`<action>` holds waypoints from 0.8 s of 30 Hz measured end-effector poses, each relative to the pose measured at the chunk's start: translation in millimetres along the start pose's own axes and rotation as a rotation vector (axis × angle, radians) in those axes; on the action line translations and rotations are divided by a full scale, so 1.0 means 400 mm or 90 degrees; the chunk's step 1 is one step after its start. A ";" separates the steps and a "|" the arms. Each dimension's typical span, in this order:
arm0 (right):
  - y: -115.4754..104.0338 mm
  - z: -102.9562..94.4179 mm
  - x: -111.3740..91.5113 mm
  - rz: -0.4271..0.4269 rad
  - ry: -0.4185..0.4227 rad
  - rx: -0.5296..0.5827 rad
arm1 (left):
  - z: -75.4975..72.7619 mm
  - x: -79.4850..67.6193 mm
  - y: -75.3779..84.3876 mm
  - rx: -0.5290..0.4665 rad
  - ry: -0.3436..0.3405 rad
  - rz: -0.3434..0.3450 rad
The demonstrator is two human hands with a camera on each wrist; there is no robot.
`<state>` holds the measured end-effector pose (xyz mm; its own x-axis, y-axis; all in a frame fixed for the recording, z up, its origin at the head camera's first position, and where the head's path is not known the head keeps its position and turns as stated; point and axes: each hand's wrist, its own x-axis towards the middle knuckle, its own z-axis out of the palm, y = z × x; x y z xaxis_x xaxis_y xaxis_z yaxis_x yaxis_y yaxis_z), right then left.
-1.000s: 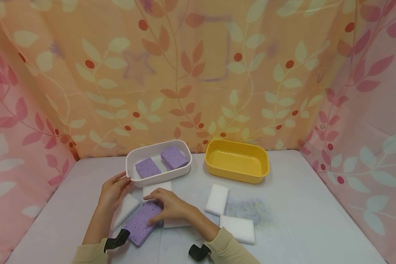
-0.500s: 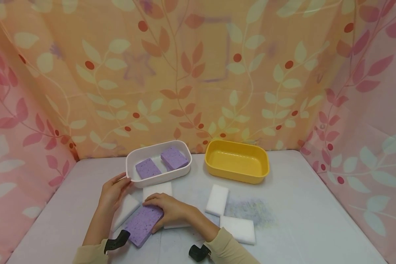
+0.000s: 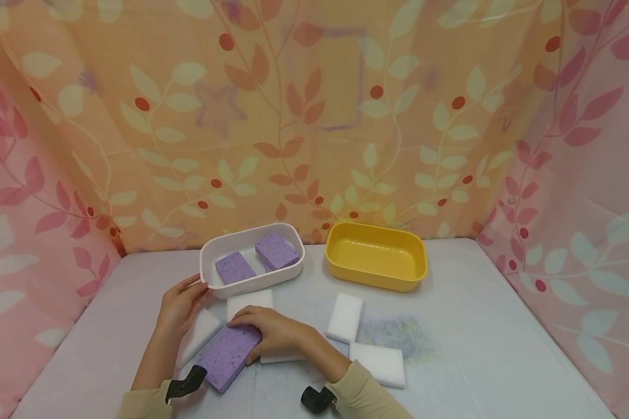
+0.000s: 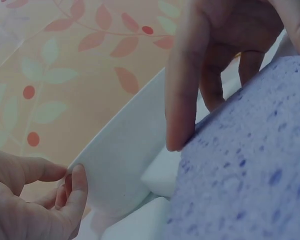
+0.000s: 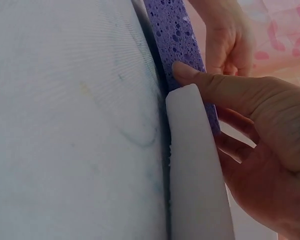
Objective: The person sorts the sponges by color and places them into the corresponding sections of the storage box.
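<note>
A purple sponge (image 3: 228,359) lies tilted on the table near the front left. My right hand (image 3: 279,333) grips its far right end, with the thumb on the long side edge in the right wrist view and the fingers at the far edge. My left hand (image 3: 177,308) pinches the near left corner of a white tray (image 3: 257,283), its thumb and fingertips on the rim in the left wrist view. Inside that tray are two purple sponges, one flat on the left (image 3: 235,267) and another leaning on the right (image 3: 276,251).
A yellow tray (image 3: 377,282) stands to the right of the white one. Several white sponges lie around the purple sponge and further right, among them one upright-set piece (image 3: 345,317) and one in front of it (image 3: 377,364). A smudged coloured patch (image 3: 398,337) marks the tablecloth.
My right hand has closed from a spread pose above the purple sponge to a grip on its far end. The left hand and the white tray have stayed in place.
</note>
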<state>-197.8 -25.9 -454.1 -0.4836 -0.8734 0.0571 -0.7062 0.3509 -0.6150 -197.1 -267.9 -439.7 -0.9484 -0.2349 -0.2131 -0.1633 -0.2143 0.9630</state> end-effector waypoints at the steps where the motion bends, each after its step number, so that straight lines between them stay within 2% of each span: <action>1: 0.000 -0.002 -0.001 -0.003 0.003 0.000 | 0.000 0.000 0.000 -0.001 0.001 -0.001; 7: -0.004 -0.022 -0.005 -0.021 0.025 -0.011 | 0.000 0.002 -0.003 -0.002 0.001 0.005; 18: -0.012 -0.048 -0.009 -0.020 0.055 -0.026 | -0.002 0.006 -0.004 -0.009 -0.004 0.001; 24: -0.020 -0.053 -0.012 0.013 0.076 -0.011 | -0.003 0.008 -0.004 -0.007 -0.001 -0.001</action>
<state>-200.8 -17.3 -432.6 -0.5553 -0.8200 0.1389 -0.7041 0.3746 -0.6033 -199.6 -269.6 -442.3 -0.9487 -0.2325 -0.2141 -0.1615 -0.2256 0.9607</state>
